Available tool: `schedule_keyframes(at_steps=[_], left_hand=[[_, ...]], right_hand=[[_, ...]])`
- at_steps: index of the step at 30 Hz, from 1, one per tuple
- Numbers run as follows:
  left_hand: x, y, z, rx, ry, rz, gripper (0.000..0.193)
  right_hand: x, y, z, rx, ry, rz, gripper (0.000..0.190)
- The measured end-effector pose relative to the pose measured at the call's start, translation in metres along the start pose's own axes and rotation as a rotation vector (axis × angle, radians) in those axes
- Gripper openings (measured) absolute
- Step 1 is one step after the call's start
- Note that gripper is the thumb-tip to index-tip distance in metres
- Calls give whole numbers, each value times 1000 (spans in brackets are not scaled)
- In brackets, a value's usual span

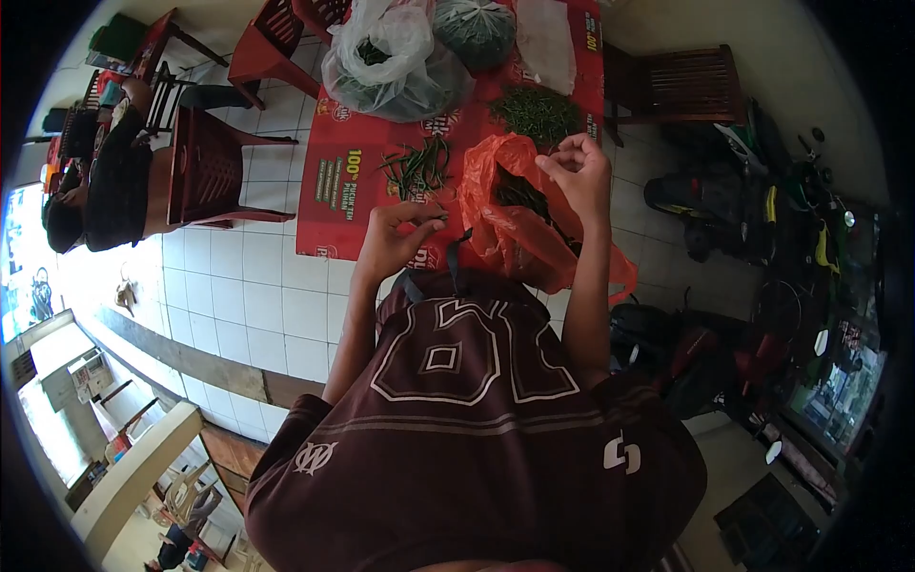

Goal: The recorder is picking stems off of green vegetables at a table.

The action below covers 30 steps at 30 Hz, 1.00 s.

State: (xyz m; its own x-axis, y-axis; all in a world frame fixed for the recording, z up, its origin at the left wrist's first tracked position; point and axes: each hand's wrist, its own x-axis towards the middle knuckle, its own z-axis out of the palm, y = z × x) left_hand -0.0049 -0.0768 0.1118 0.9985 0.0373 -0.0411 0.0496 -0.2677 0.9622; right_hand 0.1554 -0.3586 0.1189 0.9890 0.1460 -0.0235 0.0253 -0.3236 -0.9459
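Observation:
My left hand [402,238] is over the front of the red-covered table [325,229], thumb and forefinger pinched on a small dark green piece [442,217], perhaps part of a chilli. Just beyond it lies a loose heap of long green chillies [422,170]. My right hand [580,173] is raised above an orange plastic bag [493,232], its thumb and fingertips close together; whether something thin is between them I cannot tell. The bag gapes at the top and shows dark, slender contents [525,194]. Past it spreads a pile of small green pieces [537,116].
A clear plastic bag [400,89] of greens and a tied bag [475,32] stand at the table's far side, beside a whitish sheet [547,46]. Red plastic chairs [207,164] and a seated person [114,171] are left. A wooden chair [686,84] and motorcycles [715,196] are right.

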Motion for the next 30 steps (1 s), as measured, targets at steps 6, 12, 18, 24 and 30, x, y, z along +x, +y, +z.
schedule_keyframes(at_steps=[6, 12, 18, 24, 30], left_hand=[[-1, -8, 0, 28, -1, -84, 20], [-2, -12, -1, 126, -61, -176, 17], [5, -27, 8, 41, 49, -88, 18], [13, -63, 27, -324, 203, -207, 19], [13, -84, 30, -486, 89, -364, 22]], right_hand=[[12, -9, -15, -341, -50, -112, 11], [35, -16, -12, -487, 16, -202, 17], [32, -16, 25, -393, -349, -341, 42], [-31, -15, 93, -217, -807, -109, 32], [-43, 19, 87, -290, -743, -33, 24]])
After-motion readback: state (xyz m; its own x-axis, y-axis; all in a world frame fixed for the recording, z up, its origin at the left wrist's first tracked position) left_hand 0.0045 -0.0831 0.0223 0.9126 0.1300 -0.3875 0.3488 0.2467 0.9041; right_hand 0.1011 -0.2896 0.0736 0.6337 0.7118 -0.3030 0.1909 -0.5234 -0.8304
